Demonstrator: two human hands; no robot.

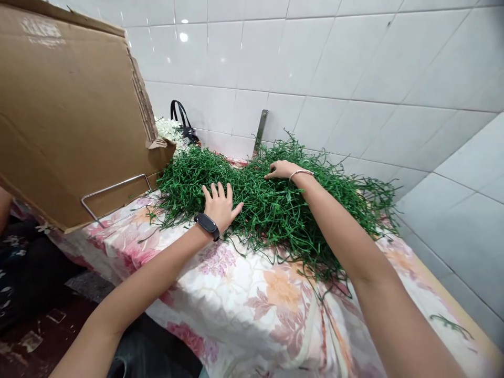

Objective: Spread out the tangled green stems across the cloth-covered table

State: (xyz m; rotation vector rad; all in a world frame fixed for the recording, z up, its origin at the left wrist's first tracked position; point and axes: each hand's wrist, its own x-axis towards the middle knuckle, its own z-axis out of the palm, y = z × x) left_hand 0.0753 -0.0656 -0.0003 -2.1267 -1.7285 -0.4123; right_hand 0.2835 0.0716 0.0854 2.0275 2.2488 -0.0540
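Note:
A long, tangled heap of thin green plastic-looking stems (271,210) lies across the flowered cloth. My left hand (219,207), with a black band on the wrist, rests on the near left part of the heap. Its fingers are spread and hold nothing. Farther back, at the middle of the heap, is my right hand (282,169), with a thin bangle at the wrist. Its fingers bend down into the stems and close on some of them; the fingertips are partly hidden among the green.
A large cardboard box (71,115) stands at left, with a bent metal wire frame (116,189) by its base. White flowers (169,130), a black bag (185,123) and an upright metal strip (260,131) are behind. A tiled wall (354,63) bounds the floral-clothed table (236,294).

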